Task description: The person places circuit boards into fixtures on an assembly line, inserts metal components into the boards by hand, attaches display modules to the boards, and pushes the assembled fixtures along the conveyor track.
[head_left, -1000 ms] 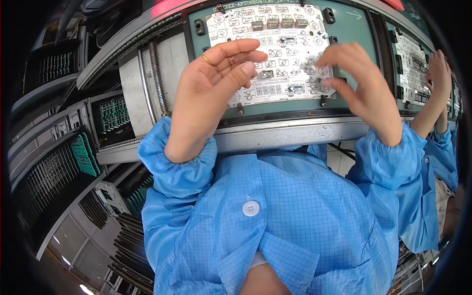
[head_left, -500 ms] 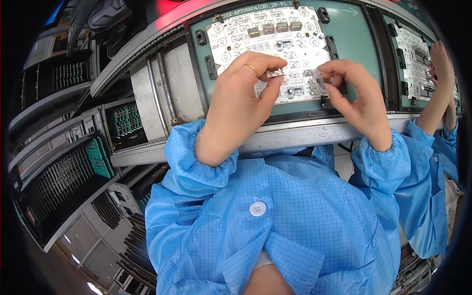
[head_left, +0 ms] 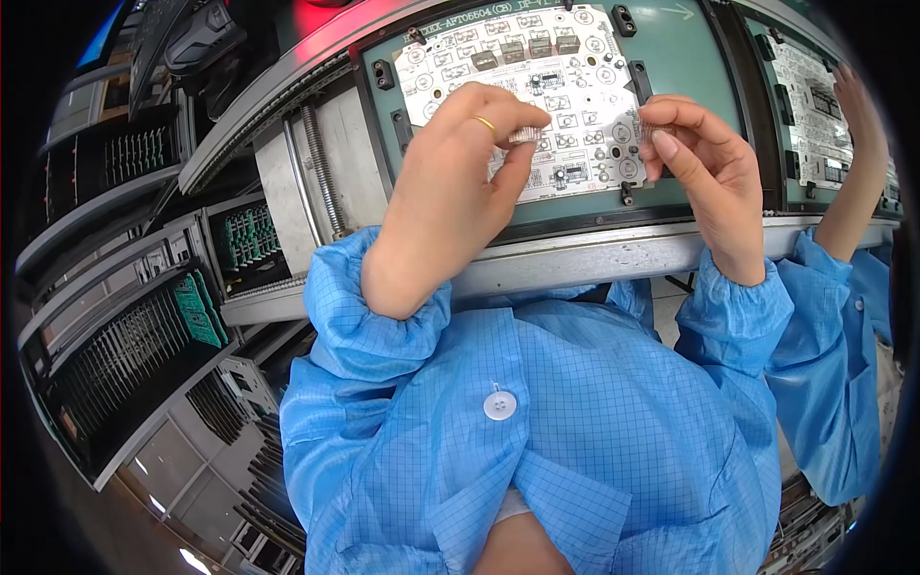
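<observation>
A white circuit board (head_left: 450, 88) printed with black outlines lies in a green carrier plate (head_left: 685, 91). Dark square components (head_left: 513, 51) stand in a row near its far side. My left hand (head_left: 450, 172) is closed over the board's left part, thumb and fingertips pinching a small ridged, silvery part (head_left: 525, 135). At the board's right edge my right hand (head_left: 714, 168) is also closed, pinching a small translucent part (head_left: 654, 132) mostly covered by the fingers. Both hands are just above the board; whether the parts touch it I cannot tell.
A metal rail (head_left: 594, 252) runs along the carrier's near side. To the right, a co-worker's hand (head_left: 858, 115) is over a second white board (head_left: 810, 96). At left stand a threaded rod (head_left: 324, 172) and racks holding green boards (head_left: 196, 309).
My left hand has shifted slightly left and up, its silvery part now showing more. The right hand has turned and moved slightly right, away from the board's middle. The view has shifted a little.
</observation>
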The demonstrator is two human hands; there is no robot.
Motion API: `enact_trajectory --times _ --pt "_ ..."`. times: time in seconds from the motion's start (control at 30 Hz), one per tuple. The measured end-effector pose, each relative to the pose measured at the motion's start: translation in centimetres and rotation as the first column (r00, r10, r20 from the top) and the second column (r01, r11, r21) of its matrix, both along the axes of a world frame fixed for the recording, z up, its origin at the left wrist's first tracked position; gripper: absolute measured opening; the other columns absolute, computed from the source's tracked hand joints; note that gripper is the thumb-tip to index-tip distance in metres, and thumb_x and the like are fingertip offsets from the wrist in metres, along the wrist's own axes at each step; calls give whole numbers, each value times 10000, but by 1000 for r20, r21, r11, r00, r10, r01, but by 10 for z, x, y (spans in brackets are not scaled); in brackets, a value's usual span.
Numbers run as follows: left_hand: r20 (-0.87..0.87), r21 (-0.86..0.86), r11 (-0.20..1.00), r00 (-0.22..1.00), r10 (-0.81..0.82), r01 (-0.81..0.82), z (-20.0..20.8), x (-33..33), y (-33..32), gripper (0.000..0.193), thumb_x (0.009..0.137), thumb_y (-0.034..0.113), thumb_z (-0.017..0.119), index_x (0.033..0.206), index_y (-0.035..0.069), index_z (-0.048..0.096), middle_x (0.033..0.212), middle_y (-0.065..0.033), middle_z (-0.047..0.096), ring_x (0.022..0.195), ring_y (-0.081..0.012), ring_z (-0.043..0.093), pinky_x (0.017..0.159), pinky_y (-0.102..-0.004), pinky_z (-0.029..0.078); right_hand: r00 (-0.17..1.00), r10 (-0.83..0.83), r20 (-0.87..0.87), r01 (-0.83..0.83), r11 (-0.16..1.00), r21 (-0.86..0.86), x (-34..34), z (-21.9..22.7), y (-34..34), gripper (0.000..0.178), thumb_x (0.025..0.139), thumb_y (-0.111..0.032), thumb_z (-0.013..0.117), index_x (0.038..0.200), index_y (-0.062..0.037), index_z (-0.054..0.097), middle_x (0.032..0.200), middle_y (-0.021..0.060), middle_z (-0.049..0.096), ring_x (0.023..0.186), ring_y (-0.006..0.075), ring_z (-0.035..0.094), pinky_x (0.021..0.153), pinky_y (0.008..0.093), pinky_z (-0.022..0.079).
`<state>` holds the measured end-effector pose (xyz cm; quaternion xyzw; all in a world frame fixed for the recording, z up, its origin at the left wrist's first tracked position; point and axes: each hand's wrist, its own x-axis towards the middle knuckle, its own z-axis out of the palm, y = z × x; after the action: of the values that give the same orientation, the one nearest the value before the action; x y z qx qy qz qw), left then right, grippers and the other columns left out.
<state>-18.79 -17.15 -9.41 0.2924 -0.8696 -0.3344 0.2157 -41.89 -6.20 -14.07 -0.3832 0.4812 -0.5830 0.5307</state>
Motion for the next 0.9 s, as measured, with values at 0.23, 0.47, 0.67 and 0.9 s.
enact_trajectory --times 0.23,0.47,0.67,0.9 --pt "107 -196 977 992 -67 87 -5 -10 2 396 827 -49 691 1213 35 658 1014 -116 661 954 -296 608 845 -366 515 996 -78 -41 75 994 -75 3 -2 -2 259 1005 -55 596 1243 38 638 944 60 688 806 86 605 767 218 495" --pt "302 -249 957 951 -67 147 -6 -18 8 496 815 -35 677 1300 32 599 1009 -114 650 990 -312 550 888 -390 488 996 -88 -22 86 991 -102 2 -3 -2 248 1002 -32 587 1233 40 645 981 63 678 823 87 603 765 218 495" --pt "367 -280 945 929 -56 168 -6 -22 7 558 815 -28 681 1357 20 557 981 -117 637 984 -308 545 896 -395 487 993 -105 -56 97 987 -125 4 -1 -3 232 992 -10 590 1208 37 664 1107 52 634 863 85 590 766 221 493" --pt "285 -236 958 954 -91 162 -15 -22 6 601 822 -17 688 1399 19 522 947 -119 631 965 -302 550 877 -394 491 934 -102 -343 53 987 -149 12 0 -5 283 942 23 618 1212 -32 684 1060 52 632 903 115 586 759 246 479"
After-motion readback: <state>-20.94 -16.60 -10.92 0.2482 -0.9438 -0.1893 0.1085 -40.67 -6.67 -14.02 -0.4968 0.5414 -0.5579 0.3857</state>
